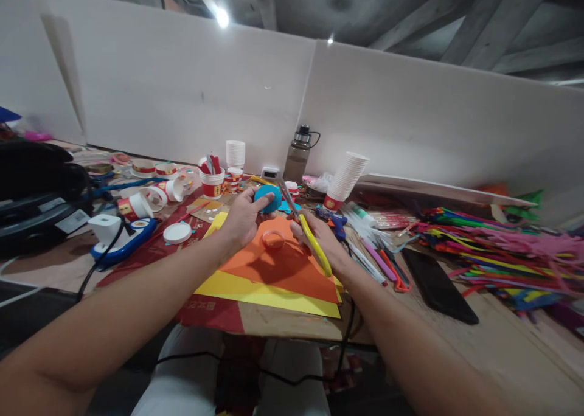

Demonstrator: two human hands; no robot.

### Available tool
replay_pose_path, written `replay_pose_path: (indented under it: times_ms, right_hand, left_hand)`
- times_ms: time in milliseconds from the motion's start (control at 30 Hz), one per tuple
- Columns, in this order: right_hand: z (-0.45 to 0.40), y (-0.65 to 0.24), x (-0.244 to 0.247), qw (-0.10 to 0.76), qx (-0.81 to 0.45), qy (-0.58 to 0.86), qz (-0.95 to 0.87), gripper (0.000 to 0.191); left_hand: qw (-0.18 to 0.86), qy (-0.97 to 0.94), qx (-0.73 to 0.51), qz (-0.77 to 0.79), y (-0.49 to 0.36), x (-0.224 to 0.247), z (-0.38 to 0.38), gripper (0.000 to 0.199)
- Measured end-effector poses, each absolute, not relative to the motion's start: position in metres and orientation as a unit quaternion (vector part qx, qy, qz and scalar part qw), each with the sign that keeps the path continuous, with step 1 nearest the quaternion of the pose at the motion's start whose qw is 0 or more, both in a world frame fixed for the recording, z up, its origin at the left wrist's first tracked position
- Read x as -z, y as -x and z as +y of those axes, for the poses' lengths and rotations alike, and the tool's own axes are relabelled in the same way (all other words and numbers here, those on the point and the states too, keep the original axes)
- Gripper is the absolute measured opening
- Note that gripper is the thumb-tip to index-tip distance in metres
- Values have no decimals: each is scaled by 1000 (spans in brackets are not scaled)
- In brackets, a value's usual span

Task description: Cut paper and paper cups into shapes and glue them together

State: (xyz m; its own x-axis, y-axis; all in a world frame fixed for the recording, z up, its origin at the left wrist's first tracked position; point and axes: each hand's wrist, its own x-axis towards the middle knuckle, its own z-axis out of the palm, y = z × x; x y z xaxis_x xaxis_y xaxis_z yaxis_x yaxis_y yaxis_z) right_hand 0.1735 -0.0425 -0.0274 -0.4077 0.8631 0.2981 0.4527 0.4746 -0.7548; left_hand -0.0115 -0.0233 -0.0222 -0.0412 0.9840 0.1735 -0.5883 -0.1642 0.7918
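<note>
Between the thumb and fingers of my left hand [244, 217] is a round blue paper disc [269, 199]. My right hand [319, 239] grips yellow-handled scissors [314, 246], their blades pointing up and away, just right of the disc. Whether the blades touch the paper I cannot tell. Below both hands lie orange paper [283, 276] and yellow paper [269, 297], stacked. A clear ring-like piece [273, 239] rests on the orange sheet. Behind the scissors some blue paper scraps [288, 207] show.
Stacked paper cups [349, 173], a water bottle [298, 154] and a cup of red utensils [212, 182] stand at the back. A blue glue gun [336, 222], markers [367, 264], a phone [438, 285] and pipe cleaners [511, 246] lie right. A power strip [123, 246] sits left.
</note>
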Motion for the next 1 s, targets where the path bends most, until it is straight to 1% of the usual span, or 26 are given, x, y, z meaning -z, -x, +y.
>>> replay_pose_path:
  times_ms: [100, 267, 533, 667, 800, 1000]
  right_hand:
    - [-45, -172, 29, 338, -323, 412, -782, 34]
    - [-46, -170, 30, 336, -337, 412, -777, 34]
    - [-47, -169, 27, 347, -308, 407, -786, 32]
    - [-49, -167, 23, 345, -313, 406, -786, 35]
    - [-50, -166, 23, 347, -305, 413, -785, 39]
    - [-50, -164, 25, 350, -357, 413, -761, 43]
  left_hand:
    - [583, -370, -674, 264, 12, 23, -23, 28]
    - [580, -372, -671, 274, 9, 21, -25, 26]
    - [583, -376, -665, 276, 8, 21, -27, 28]
    - [581, -380, -665, 274, 8, 21, -28, 27]
    - [581, -379, -665, 278, 8, 21, -29, 21]
    - [582, -384, -666, 264, 9, 23, -28, 19]
